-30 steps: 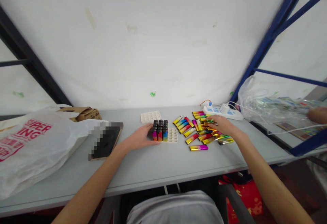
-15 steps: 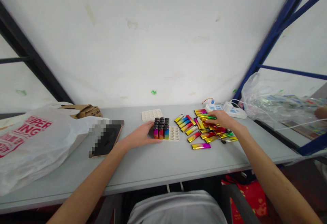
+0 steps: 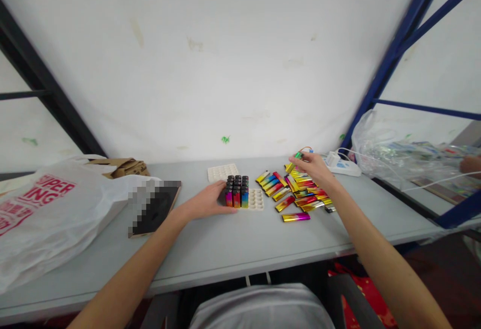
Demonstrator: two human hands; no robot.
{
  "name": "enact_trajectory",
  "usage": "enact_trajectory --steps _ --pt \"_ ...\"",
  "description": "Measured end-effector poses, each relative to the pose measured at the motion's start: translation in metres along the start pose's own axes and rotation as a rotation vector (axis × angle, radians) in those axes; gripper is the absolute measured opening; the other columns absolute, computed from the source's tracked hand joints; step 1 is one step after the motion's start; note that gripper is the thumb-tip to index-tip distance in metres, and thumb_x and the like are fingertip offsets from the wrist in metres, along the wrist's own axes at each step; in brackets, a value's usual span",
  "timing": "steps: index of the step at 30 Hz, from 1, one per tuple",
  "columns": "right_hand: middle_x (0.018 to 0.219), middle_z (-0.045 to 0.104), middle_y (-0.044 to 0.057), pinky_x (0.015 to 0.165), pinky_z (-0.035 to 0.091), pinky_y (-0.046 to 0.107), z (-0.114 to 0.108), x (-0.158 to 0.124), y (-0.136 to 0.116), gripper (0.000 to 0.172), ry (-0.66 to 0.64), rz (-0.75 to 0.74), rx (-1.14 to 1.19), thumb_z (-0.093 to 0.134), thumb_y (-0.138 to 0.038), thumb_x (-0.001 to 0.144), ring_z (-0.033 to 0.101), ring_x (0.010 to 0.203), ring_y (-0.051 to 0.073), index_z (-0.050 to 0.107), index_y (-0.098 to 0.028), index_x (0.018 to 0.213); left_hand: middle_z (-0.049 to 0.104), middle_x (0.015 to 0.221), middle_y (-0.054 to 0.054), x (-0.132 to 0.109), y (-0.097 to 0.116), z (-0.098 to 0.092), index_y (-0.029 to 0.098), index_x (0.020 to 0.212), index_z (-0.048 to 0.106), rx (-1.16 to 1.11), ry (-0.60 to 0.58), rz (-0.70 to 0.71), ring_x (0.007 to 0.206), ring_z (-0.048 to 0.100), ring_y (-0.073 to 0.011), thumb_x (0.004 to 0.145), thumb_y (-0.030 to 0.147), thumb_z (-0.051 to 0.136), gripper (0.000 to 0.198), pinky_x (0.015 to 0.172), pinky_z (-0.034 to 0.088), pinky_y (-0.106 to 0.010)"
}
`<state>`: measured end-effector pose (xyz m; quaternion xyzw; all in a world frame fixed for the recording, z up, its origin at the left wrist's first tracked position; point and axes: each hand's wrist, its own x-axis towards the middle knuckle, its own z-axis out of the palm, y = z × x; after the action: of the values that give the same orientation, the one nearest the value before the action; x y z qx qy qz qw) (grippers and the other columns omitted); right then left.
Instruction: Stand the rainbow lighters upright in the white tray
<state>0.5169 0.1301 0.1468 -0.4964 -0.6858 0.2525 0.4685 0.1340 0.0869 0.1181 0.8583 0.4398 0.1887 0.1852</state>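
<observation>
My left hand [image 3: 208, 201] curves around the left end of a pale moulded tray [image 3: 257, 199], thumb at its front edge and fingers behind. Several metallic coloured lighters [image 3: 236, 196] with black tops stand upright in rows in the tray's left part, while empty round pockets show to the right. My right hand [image 3: 313, 168] pinches a green and gold lighter [image 3: 294, 161], raised and tilted above the far side of a loose heap of lighters [image 3: 306, 196]. Those lie flat, in gold, red, blue and purple. One gold and purple lighter [image 3: 296, 217] lies apart at the front.
Behind the filled tray lies a second pale tray [image 3: 223, 172]. A dark tablet-like object [image 3: 158, 209], partly pixelated, and a white plastic bag [image 3: 56, 209] are at left, near folded cardboard [image 3: 126, 167]. At back right sit a power strip [image 3: 342, 167] with cables and clear plastic packaging [image 3: 406, 151].
My right hand has come up and left out of the heap, with a green and gold lighter now showing in its fingers. My left hand stays at the tray.
</observation>
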Motion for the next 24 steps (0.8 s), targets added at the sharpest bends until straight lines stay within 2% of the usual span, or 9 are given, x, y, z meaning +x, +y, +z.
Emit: enact_trajectory --steps 2,6,8,10,13,15,18,21,24 --pt "0.065 0.059 -0.001 0.054 0.040 0.025 0.023 0.003 -0.013 0.053 -0.035 0.030 0.150 0.065 -0.070 0.086 0.051 0.059 0.013 0.066 -0.018 0.079 0.068 0.133 -0.017 0.001 0.003 -0.002 0.016 0.127 0.063 -0.003 -0.012 0.002 0.122 0.064 -0.0386 0.071 0.064 0.082 0.076 0.109 0.049 -0.049" --pt "0.075 0.066 0.002 0.060 0.048 0.026 0.062 0.007 -0.038 0.052 -0.201 0.037 0.468 0.061 -0.072 0.088 0.060 0.065 0.014 0.060 -0.020 0.086 0.069 0.133 -0.016 0.002 0.007 -0.006 0.016 0.127 0.063 -0.009 -0.032 -0.006 0.124 0.064 -0.0379 0.071 0.063 0.083 0.076 0.110 0.048 -0.047" --pt "0.065 0.059 -0.003 0.055 0.045 0.025 0.075 0.006 -0.046 0.048 -0.250 0.017 0.529 0.060 -0.070 0.090 0.055 0.057 0.013 0.058 -0.022 0.091 0.069 0.133 -0.016 0.003 0.007 -0.007 0.016 0.128 0.062 -0.009 -0.037 -0.011 0.125 0.064 -0.0385 0.070 0.062 0.084 0.077 0.110 0.048 -0.047" --pt "0.059 0.048 -0.007 0.049 0.038 0.022 0.085 0.005 -0.051 0.044 -0.278 0.020 0.573 0.063 -0.067 0.090 0.044 0.049 0.010 0.056 -0.024 0.093 0.069 0.133 -0.015 0.003 0.007 -0.008 0.017 0.129 0.062 -0.015 -0.040 -0.005 0.124 0.064 -0.0387 0.068 0.062 0.085 0.079 0.109 0.049 -0.048" --pt "0.059 0.035 -0.010 0.045 0.026 0.020 0.095 0.002 -0.053 0.045 -0.284 0.067 0.659 0.068 -0.067 0.086 0.031 0.046 0.007 0.055 -0.024 0.089 0.070 0.133 -0.014 0.001 0.005 -0.011 0.017 0.129 0.063 -0.027 -0.045 -0.003 0.123 0.065 -0.0381 0.068 0.063 0.085 0.079 0.109 0.049 -0.047" --pt "0.057 0.026 -0.010 0.043 0.019 0.021 0.100 -0.001 -0.051 0.054 -0.240 0.127 0.699 0.060 -0.075 0.086 0.022 0.045 0.007 0.051 -0.023 0.078 0.069 0.134 -0.014 -0.001 0.004 -0.012 0.017 0.128 0.065 -0.037 -0.039 -0.002 0.124 0.064 -0.0378 0.068 0.062 0.086 0.078 0.110 0.048 -0.047" --pt "0.054 0.017 -0.009 0.040 0.011 0.024 0.104 -0.005 -0.048 0.063 -0.195 0.258 0.758 0.044 -0.080 0.089 0.011 0.045 0.008 0.035 -0.024 0.062 0.067 0.139 -0.013 -0.003 0.001 -0.011 0.018 0.130 0.065 -0.050 -0.015 0.017 0.129 0.062 -0.0374 0.067 0.061 0.088 0.079 0.114 0.045 -0.046" --pt "0.051 0.014 -0.010 0.039 0.008 0.025 0.107 -0.008 -0.046 0.053 -0.195 0.378 0.820 0.044 -0.063 0.092 0.007 0.044 0.008 0.025 -0.026 0.060 0.066 0.142 -0.014 -0.004 -0.002 -0.009 0.017 0.132 0.064 -0.049 -0.004 0.030 0.131 0.060 -0.0368 0.066 0.060 0.089 0.081 0.116 0.043 -0.046" --pt "0.050 0.014 -0.010 0.039 0.006 0.024 0.109 -0.010 -0.044 0.041 -0.140 0.422 0.817 0.042 -0.048 0.089 0.004 0.043 0.008 0.024 -0.026 0.059 0.066 0.142 -0.014 -0.004 -0.005 -0.007 0.017 0.132 0.065 -0.033 0.003 0.035 0.132 0.060 -0.0374 0.066 0.060 0.089 0.082 0.116 0.044 -0.047"
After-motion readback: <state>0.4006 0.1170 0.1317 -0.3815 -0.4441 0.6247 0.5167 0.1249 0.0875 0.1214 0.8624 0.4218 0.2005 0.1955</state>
